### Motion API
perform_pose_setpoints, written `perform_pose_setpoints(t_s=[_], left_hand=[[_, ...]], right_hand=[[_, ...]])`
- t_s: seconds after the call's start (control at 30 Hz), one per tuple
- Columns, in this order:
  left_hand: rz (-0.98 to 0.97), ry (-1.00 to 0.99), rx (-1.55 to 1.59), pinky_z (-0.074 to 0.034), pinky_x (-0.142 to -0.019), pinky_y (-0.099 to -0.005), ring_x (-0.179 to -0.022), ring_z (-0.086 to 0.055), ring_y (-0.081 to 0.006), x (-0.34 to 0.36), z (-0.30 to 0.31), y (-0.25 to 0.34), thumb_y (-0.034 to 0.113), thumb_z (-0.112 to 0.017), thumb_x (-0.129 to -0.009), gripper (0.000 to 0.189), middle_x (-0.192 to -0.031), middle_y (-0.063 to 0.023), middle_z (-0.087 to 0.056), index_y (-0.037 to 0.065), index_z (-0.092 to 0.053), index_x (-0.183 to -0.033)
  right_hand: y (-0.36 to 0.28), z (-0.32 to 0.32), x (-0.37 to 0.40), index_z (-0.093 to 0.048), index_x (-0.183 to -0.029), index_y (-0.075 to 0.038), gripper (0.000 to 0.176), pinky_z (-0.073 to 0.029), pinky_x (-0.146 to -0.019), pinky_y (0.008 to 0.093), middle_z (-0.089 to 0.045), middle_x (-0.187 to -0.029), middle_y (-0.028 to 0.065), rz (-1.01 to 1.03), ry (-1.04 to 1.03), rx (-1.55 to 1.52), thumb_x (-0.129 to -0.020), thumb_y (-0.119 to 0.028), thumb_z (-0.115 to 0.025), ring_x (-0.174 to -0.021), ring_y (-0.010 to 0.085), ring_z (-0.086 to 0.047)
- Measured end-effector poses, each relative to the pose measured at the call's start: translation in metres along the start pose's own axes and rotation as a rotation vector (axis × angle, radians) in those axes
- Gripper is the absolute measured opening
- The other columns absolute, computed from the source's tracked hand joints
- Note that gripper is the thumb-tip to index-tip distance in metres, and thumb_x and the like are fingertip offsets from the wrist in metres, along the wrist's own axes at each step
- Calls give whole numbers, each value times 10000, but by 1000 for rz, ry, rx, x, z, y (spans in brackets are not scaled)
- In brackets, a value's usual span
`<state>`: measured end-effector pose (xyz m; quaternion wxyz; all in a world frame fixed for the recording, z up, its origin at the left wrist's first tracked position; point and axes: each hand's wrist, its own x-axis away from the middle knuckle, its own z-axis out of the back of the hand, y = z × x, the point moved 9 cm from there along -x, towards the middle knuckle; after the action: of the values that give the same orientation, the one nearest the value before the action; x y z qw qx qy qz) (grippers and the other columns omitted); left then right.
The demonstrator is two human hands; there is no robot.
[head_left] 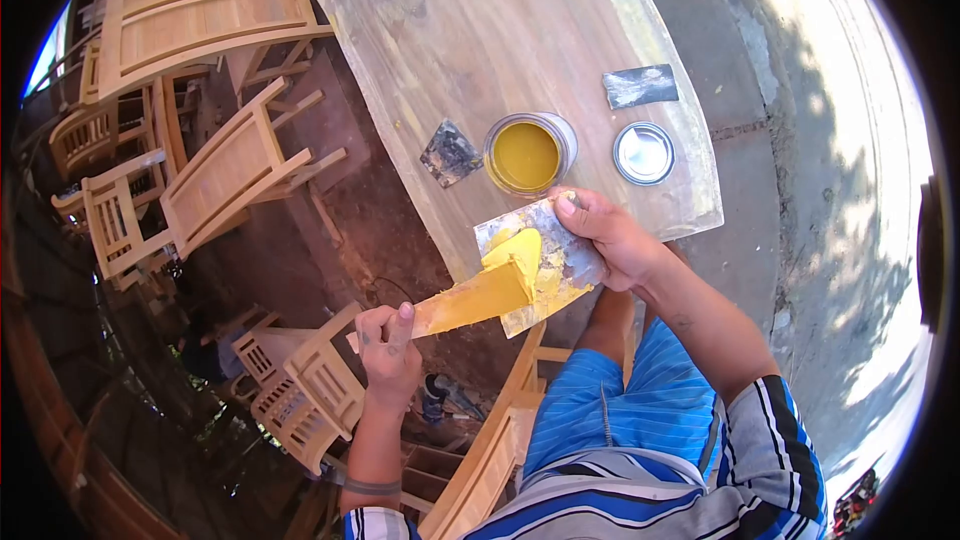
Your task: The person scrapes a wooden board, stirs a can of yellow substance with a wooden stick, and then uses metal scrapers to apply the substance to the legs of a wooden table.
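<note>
My left hand (pixel 388 352) is closed around the lower end of a flat wooden stick (pixel 455 308), its far part thickly coated in yellow paste. That coated end rests against a thin, stained palette board (pixel 572 265), where a mound of yellow paste (pixel 515 248) sits. The board is gripped at its upper right edge by my right hand (pixel 610 238), thumb on top. Just beyond the board, an open can (pixel 568 135) of mustard-yellow paste stands on the wooden tabletop (pixel 470 30). A round metal lid (pixel 645 154) lies right of the can.
A dark, smeared square piece (pixel 451 153) lies left of the can, and a dark rectangular piece (pixel 640 87) lies above the lid. Unfinished wooden chairs (pixel 225 165) crowd the left side. Another wooden frame (pixel 495 440) stands close by my legs. Concrete floor (pixel 745 190) runs along the right.
</note>
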<state>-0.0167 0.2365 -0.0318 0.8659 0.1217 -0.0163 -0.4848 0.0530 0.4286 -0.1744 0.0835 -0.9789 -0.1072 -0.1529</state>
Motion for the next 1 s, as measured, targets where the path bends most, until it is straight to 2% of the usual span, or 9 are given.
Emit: perform_pose_setpoints(t_s=[0.33, 0.43, 0.53, 0.63, 0.73, 0.83, 1.0], left_hand=[[30, -125, -59, -441, -666, -352, -773, -476, -271, 20, 11, -17, -196, -592, -662, 788, -881, -78, -494, 193, -519, -1344], [40, -262, -95, -463, -675, -335, -802, -524, -275, 24, 12, -20, -184, -590, -681, 702, -906, -97, -538, 139, -554, -1303], [209, -308, 56, -482, -645, -299, -760, -583, -229, 18, 19, -22, -122, -585, -765, 532, -875, -113, -594, 76, -574, -1259], [451, -419, 422, -487, -584, -273, -641, -598, -180, 33, 15, -38, 0, -561, -881, 357, -789, -112, -625, 23, -566, -1237], [442, -440, 495, -486, -561, -266, -571, -580, -157, 26, 16, -33, 100, -531, -943, 292, -721, -89, -621, 16, -570, -1220], [444, -461, 514, -488, -562, -269, -565, -591, -167, 13, 16, -28, 139, -526, -956, 289, -746, -94, -643, 11, -574, -1211], [313, -450, 358, -480, -553, -289, -589, -624, -210, 0, 23, -23, 91, -586, -896, 300, -803, -134, -674, 32, -604, -1189]], right_hand=[[2, 12, 3, -480, -1093, -28, 279, -569, -783, 294, -634, -996, 88, -12, 5, 25, -976, -281, -502, -896, 152, -669], [-9, 11, 7, -485, -1088, -30, 273, -568, -783, 299, -635, -985, 84, 52, 0, 35, -977, -279, -500, -886, 153, -668], [-15, 18, 8, -495, -1077, -30, 285, -567, -791, 312, -640, -985, 91, 58, 24, 56, -971, -294, -510, -901, 167, -671], [-11, 20, 6, -494, -1154, 12, 339, -578, -782, 329, -650, -1049, 123, 50, 7, 16, -979, -278, -493, -910, 187, -679], [-2, 19, 5, -492, -1156, 16, 341, -582, -774, 329, -650, -1048, 125, 12, 22, -35, -980, -276, -490, -902, 191, -682], [5, 19, 5, -490, -1160, 20, 343, -585, -778, 331, -650, -1052, 127, -9, 25, -41, -982, -274, -486, -907, 196, -682], [6, 20, 6, -491, -1164, 18, 340, -586, -790, 336, -648, -1057, 131, -3, 6, -78, -984, -271, -481, -920, 204, -680]])
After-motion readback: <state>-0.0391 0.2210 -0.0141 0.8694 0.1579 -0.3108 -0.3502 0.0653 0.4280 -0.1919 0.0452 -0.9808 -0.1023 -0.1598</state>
